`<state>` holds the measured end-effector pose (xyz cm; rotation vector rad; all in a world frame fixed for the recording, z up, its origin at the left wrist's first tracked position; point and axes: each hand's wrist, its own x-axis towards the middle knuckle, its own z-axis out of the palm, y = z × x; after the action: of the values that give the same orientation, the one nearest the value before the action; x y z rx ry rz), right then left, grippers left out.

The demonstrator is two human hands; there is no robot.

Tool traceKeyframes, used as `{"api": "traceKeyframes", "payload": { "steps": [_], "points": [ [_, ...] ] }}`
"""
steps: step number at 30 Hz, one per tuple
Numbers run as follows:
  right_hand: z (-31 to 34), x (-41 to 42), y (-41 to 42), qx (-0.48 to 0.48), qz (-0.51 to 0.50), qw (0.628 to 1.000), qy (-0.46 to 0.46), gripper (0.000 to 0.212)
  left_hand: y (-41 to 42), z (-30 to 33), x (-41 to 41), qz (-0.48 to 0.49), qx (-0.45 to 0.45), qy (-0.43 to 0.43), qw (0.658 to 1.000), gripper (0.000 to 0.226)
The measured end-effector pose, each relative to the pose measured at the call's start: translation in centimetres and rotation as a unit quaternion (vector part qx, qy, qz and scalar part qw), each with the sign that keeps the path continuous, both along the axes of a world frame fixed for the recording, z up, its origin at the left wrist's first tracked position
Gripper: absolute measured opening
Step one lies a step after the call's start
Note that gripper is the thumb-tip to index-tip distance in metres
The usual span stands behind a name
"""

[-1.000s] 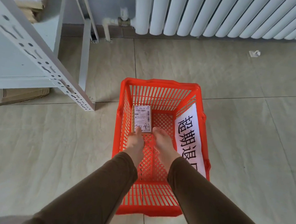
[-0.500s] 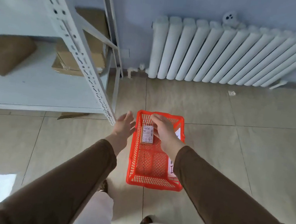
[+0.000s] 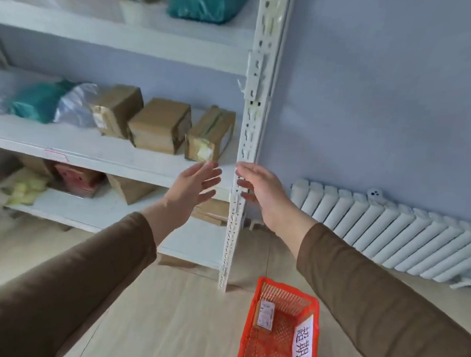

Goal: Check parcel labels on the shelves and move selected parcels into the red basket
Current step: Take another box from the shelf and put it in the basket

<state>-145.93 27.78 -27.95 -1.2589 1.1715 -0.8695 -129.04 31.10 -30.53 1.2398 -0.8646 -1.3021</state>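
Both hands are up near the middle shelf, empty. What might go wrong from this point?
1. The right hand is right beside the perforated shelf post; reaching in for a parcel, it may knock against the metal edge.
2. The rightmost cardboard box sits tilted near the shelf's front edge, just above the left hand; a careless grab could tip it off.
3. The red basket stands on the floor close by, so a step sideways might trip on it.

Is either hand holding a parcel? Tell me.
No, the left hand and right hand are both open and empty near the shelf post.
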Motion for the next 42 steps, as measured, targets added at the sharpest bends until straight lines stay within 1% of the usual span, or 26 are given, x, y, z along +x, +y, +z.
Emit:
{"api": "traceKeyframes", "payload": {
  "steps": [2,4,9,12,17,25,28,31,35,38,39,42],
  "points": [
    [3.1,4.2,0.6,-0.036,0.022,0.999,0.000,0.023,0.8,3.3,4.4,0.008,-0.028,-0.008,1.000,0.036],
    [5.9,8.8,1.0,-0.067,0.044,0.997,0.004,0.026,1.3,6.1,9.5,0.012,-0.055,-0.026,0.998,0.032],
    [12.5,20.9,1.6,-0.141,0.056,0.988,-0.010,0.035,2.6,12.9,23.2,0.014,-0.119,-0.077,0.990,0.035],
    [16.2,27.1,1.9,-0.171,0.063,0.983,-0.019,0.037,3.6,16.4,29.6,0.004,-0.141,-0.116,0.983,0.037],
    [20.7,35.7,1.6,-0.202,0.075,0.976,-0.027,0.039,3.3,21.2,38.3,-0.002,-0.177,-0.149,0.973,0.039],
    [23.9,46.5,-3.2,-0.236,0.120,0.964,-0.007,0.038,-1.5,24.9,48.4,0.022,-0.215,-0.188,0.958,0.034],
    [24.6,50.9,-6.2,-0.246,0.136,0.959,-0.010,0.052,-4.5,25.6,52.2,0.030,-0.233,-0.194,0.953,0.031],
    [25.3,55.5,-9.1,-0.233,0.148,0.961,-0.023,0.057,-7.2,26.1,56.1,0.044,-0.230,-0.197,0.952,0.031],
    [26.1,61.3,-12.5,-0.210,0.163,0.963,-0.047,0.060,-10.4,27.1,61.3,0.068,-0.217,-0.199,0.953,0.040],
    [26.6,65.1,-14.9,-0.199,0.168,0.964,-0.059,0.061,-12.7,27.7,65.1,0.078,-0.201,-0.196,0.957,0.033],
    [26.8,66.4,-15.7,-0.197,0.165,0.965,-0.060,0.061,-13.6,27.9,66.2,0.081,-0.202,-0.199,0.955,0.036],
    [27.4,69.9,-17.8,-0.182,0.133,0.972,-0.064,0.065,-16.3,28.3,70.0,0.085,-0.208,-0.198,0.954,0.054]
  ]
}}
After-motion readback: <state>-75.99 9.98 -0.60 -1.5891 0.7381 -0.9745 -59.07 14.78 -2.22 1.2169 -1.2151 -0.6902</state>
